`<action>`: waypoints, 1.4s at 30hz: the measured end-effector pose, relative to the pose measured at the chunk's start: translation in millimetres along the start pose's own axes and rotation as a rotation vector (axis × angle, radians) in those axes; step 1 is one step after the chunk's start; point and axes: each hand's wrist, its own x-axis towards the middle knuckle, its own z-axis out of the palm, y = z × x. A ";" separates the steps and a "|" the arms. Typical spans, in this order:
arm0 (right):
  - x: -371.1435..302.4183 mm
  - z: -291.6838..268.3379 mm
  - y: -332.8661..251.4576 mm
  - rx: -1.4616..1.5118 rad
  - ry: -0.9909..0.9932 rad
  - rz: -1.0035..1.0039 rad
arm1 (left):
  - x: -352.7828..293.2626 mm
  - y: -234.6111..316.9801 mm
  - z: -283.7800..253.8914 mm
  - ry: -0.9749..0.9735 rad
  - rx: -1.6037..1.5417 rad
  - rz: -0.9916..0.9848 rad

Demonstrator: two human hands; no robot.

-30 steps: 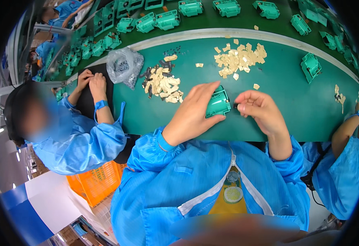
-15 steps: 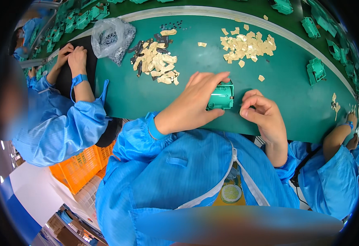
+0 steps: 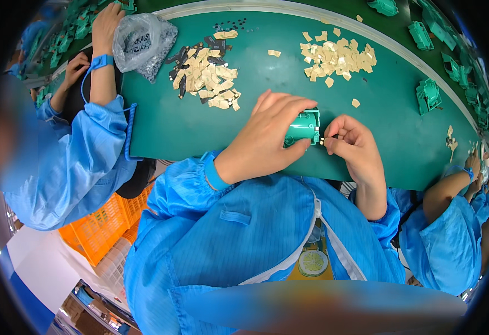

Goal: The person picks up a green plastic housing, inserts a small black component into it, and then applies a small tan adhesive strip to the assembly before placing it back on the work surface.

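Observation:
My left hand point(image 3: 264, 134) is wrapped round a green plastic housing point(image 3: 301, 128), with the thumb along its near edge and the fingers over its far edge. The housing rests on or just above the green work surface. At its right side, my right hand point(image 3: 359, 146) pinches a small dark piece with a pale tip point(image 3: 322, 141), mostly hidden by the fingers. That tip is close to the housing's right wall; I cannot tell whether they touch. Beyond my hands lie a pile of tan and black strips point(image 3: 205, 75) and a pile of small tan pieces point(image 3: 339, 58).
A clear bag of small dark parts point(image 3: 144, 47) stands at the far left, beside a co-worker's arm point(image 3: 105, 72). Another co-worker's arm point(image 3: 442, 195) is at the right. Green housings point(image 3: 427, 96) lie at the right and along the back. Orange crates point(image 3: 96, 229) stand lower left.
My right hand has come left to the housing's edge, and the small piece in its fingers now shows. The left co-worker's hand has reached away toward the back.

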 end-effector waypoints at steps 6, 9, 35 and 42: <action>8.6 2.3 -9.1 -0.107 -0.063 0.028 | -2.2 -1.4 8.5 0.069 0.047 -0.012; 11.2 1.3 -10.0 -0.151 -0.071 0.051 | -2.1 -1.9 11.1 0.097 0.046 -0.010; 15.3 4.7 -10.4 -0.208 -0.054 0.064 | 0.7 -3.1 9.8 0.093 0.075 0.005; 16.0 3.7 -9.5 -0.213 -0.061 0.061 | 1.2 -2.5 9.4 0.094 0.078 0.003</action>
